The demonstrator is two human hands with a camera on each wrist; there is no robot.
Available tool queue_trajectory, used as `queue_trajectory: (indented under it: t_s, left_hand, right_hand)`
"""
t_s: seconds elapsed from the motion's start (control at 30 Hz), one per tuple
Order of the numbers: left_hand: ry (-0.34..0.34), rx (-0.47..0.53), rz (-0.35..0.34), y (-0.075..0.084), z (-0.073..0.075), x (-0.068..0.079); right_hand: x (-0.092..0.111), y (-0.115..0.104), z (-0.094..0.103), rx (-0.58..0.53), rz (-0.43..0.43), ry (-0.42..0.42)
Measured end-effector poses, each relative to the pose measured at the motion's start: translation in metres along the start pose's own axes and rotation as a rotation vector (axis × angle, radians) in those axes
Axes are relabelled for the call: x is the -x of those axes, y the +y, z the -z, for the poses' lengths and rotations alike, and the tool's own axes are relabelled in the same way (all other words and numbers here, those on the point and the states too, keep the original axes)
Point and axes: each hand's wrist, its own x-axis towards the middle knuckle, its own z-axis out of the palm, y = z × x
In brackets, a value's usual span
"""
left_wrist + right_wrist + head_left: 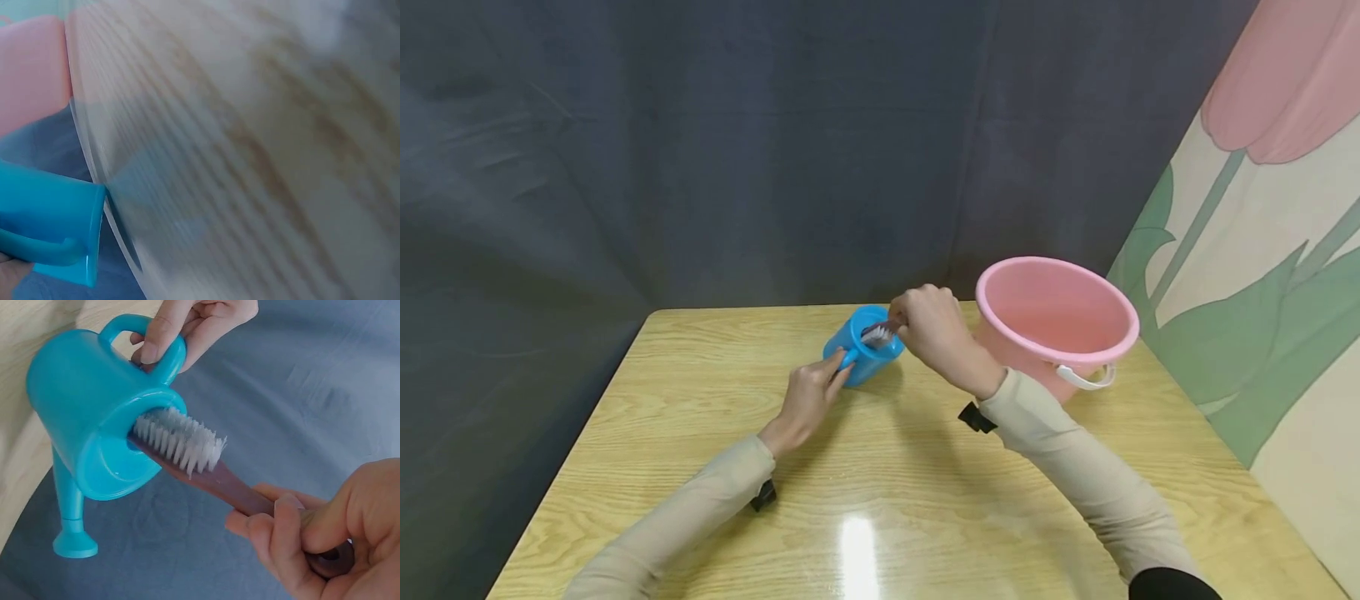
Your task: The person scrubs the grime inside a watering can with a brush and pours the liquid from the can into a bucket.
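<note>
A blue watering can (81, 394) with a spout and sprinkler head stands tilted near the table's far edge. My left hand (808, 400) grips its handle (125, 325), thumb and fingers curled round it. In my right hand (936, 333) is a scrub brush (219, 484) with a brown handle and white bristles; the fingers wrap its handle. The bristled end reaches partly into the can's open top, and its tip is hidden inside. In the left wrist view the watering can (44, 212) shows at the lower left, with only a bit of the left hand.
A pink bucket (1000, 333) with a white handle (1086, 381) stands on the wooden table (700, 375), right of the watering can and close to my right forearm. A dark curtain (812, 150) hangs behind the table. A wall with painted tulips (1240, 275) is at the right.
</note>
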Motion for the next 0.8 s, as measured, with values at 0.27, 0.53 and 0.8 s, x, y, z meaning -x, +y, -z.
queue_trajectory:
  t_s: [0.27,0.53,0.8]
  left_hand:
    - [0.014,-0.010,-0.015,-0.002,0.001,-0.001]
    - [0.013,0.003,0.022,-0.002,0.000,0.000]
    - [0.022,0.013,0.022,-0.003,0.000,0.000]
  right_hand:
    - [0.000,0.006,-0.009,-0.050,-0.025,-0.016]
    - [-0.003,0.009,-0.018,-0.062,-0.009,-0.002]
    - [-0.005,0.010,-0.023,-0.072,0.005,-0.004]
